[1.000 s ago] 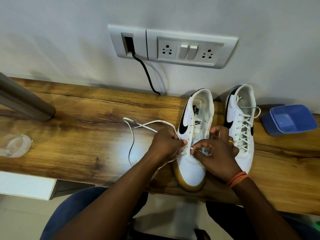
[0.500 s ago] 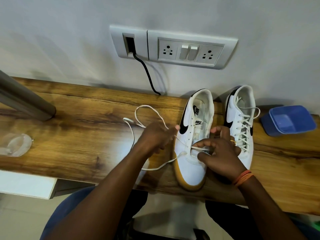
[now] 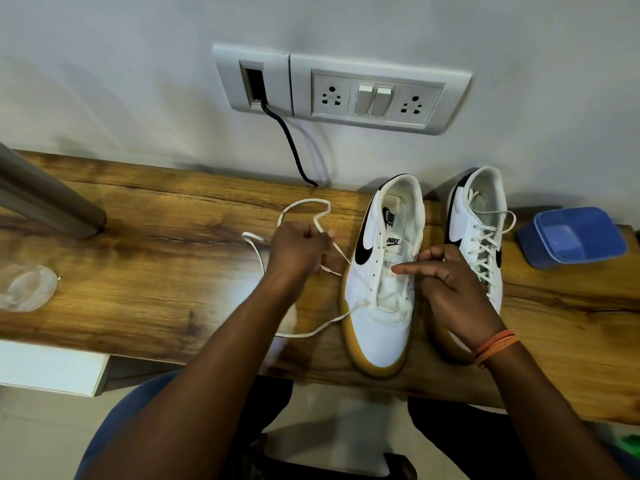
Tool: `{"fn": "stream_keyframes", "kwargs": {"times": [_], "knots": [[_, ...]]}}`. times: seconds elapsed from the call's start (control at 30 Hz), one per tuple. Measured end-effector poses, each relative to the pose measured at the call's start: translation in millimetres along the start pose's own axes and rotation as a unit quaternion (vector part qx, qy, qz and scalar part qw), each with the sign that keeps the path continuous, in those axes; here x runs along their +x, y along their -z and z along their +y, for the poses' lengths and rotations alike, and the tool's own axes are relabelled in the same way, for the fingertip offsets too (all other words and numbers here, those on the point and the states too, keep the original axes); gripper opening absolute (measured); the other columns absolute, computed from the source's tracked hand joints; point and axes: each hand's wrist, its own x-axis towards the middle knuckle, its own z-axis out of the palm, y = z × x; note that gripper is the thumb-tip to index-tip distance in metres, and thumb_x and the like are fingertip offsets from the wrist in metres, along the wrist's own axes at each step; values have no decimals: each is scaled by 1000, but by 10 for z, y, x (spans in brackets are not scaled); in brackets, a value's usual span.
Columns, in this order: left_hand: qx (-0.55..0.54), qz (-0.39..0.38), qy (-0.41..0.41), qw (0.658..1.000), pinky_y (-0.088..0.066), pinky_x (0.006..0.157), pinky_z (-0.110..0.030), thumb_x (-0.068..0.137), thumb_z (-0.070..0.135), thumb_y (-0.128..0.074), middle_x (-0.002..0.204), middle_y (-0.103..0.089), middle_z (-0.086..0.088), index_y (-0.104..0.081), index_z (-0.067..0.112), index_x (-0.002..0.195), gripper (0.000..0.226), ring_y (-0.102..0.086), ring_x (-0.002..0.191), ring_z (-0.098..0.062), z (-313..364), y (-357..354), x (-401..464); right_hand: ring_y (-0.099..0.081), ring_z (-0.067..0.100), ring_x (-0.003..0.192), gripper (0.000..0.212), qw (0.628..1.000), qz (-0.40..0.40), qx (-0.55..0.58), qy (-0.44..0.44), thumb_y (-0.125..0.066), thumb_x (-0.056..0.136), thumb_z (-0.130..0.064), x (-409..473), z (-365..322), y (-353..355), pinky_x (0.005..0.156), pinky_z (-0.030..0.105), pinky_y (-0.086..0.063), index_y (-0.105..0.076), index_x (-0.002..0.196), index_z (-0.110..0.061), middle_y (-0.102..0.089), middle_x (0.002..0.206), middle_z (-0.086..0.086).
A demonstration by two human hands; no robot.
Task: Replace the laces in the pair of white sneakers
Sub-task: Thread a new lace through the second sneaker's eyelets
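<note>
We see two white sneakers side by side on the wooden worktop (image 3: 145, 271), toes toward us. The near sneaker (image 3: 382, 271) has a white lace (image 3: 304, 332) through its low holes only. Our left hand (image 3: 298, 252) is curled tight around that lace, beside the shoe. Our right hand (image 3: 446, 289) rests on the shoe, with one finger pointing across the tongue and the others bent; we cannot tell if it holds anything. The other sneaker (image 3: 479, 230) is fully laced.

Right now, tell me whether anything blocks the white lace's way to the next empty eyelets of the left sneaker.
Nothing visible does. The left hand holds the white lace beside the unlaced white sneaker; the right hand touches its tongue, leaving the left eyelets uncovered.
</note>
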Motion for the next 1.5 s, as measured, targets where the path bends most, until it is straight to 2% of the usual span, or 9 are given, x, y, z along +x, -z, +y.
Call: {"fn": "stream_keyframes", "kwargs": {"times": [0.17, 0.33, 0.43, 0.53, 0.73, 0.93, 1.1, 1.23, 1.5], "knots": [[-34, 70, -32, 996, -46, 53, -25, 92, 22, -68, 61, -63, -1, -65, 9, 69, 27, -59, 50, -10, 33, 135, 86, -49, 1, 107, 40, 1000, -1, -11, -5, -46, 77, -28, -6, -20, -4, 99, 57, -40, -70, 82, -60, -44, 100, -27], [111, -53, 23, 992, -50, 54, -30, 91, 51, -62, 78, -72, -12, -71, 7, 88, 45, -68, 66, -23, -48, 3, -12, -47, -7, 103, 35, 1000, -2, -15, 3, -52, 79, -24, -34, -71, -3, 99, 52, -42, -72, 84, -52, -43, 101, -26], [219, -131, 43, 966, -56, 54, -30, 84, 57, -67, 74, -72, -12, -71, 5, 82, 52, -69, 63, -22, -138, -138, -76, -46, -14, 97, 33, 1000, -9, -22, 15, -61, 87, -6, -39, -91, 10, 94, 31, -44, -74, 93, -36, -44, 104, -13], [190, -120, -3, 975, -47, 52, -22, 80, 38, -79, 57, -64, -6, -65, -2, 71, 43, -56, 44, -7, -243, -265, -119, -46, -15, 94, 33, 999, -17, -42, 22, -62, 86, 0, -40, -124, 10, 83, 10, -38, -75, 97, -28, -45, 106, -3], [82, -114, 49, 989, -51, 51, -22, 80, 22, -81, 72, -70, -16, -66, -9, 91, 36, -64, 53, -16, -207, -295, -151, -46, -13, 95, 37, 998, -21, -50, 32, -62, 84, 1, -36, -108, 19, 85, 13, -41, -74, 96, -32, -43, 106, -4], [36, -42, 36, 998, -51, 56, -25, 88, 24, -73, 83, -73, -17, -68, -4, 92, 29, -67, 64, -20, -51, -118, -41, -50, 1, 107, 32, 994, -4, -99, 48, -54, 71, -29, -66, -76, 23, 97, 56, -42, -69, 85, -54, -40, 106, -25], [55, -37, 29, 997, -51, 59, -29, 91, 29, -68, 87, -74, -14, -69, 2, 89, 27, -73, 73, -25, -62, -121, -64, -53, 3, 91, 25, 990, -18, -124, 67, -67, 72, -20, -77, -86, 35, 86, 41, -52, -78, 92, -30, -42, 105, -10], [81, -29, 17, 996, -53, 61, -31, 92, 30, -67, 87, -73, -14, -68, 0, 92, 30, -71, 65, -19, -75, -103, -54, -50, -2, 80, 27, 986, -32, -141, 81, -66, 67, -33, -111, -101, 44, 79, 40, -54, -78, 91, -29, -39, 107, -8], [217, -71, 13, 974, -61, 58, -39, 90, 48, -64, 66, -68, -12, -67, 7, 77, 42, -70, 58, -29, -75, -104, -166, -54, 21, 104, 12, 979, -4, -187, 86, -84, 72, -30, -146, -66, -74, 85, 45, -51, -76, 80, -29, -38, 113, -5]]}}
